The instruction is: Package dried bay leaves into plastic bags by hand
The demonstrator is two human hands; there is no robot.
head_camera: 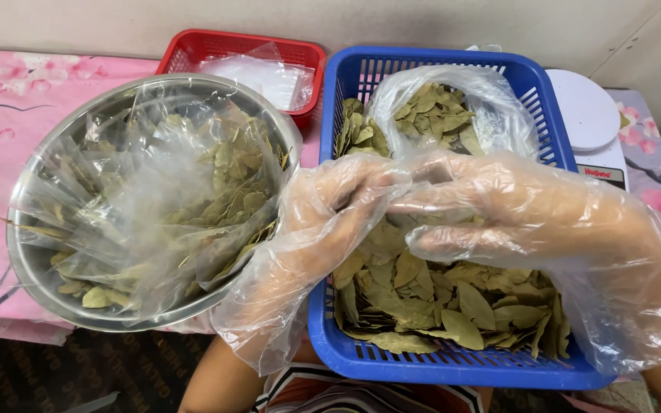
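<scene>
Both my hands wear loose clear plastic gloves and meet over a blue plastic basket [330, 336] full of dried green leaves [430, 298]. My left hand [323, 214] and my right hand [499, 206] together pinch the neck of a clear plastic bag [445, 107] filled with leaves, which rests at the far end of the basket. To the left stands a steel bowl [32, 268] holding several clear bags packed with the same leaves.
A red basket [185, 50] with empty clear bags sits behind the bowl. A white kitchen scale [587, 115] stands right of the blue basket. Everything rests on a pink flowered tablecloth [9, 99]; a wall runs behind.
</scene>
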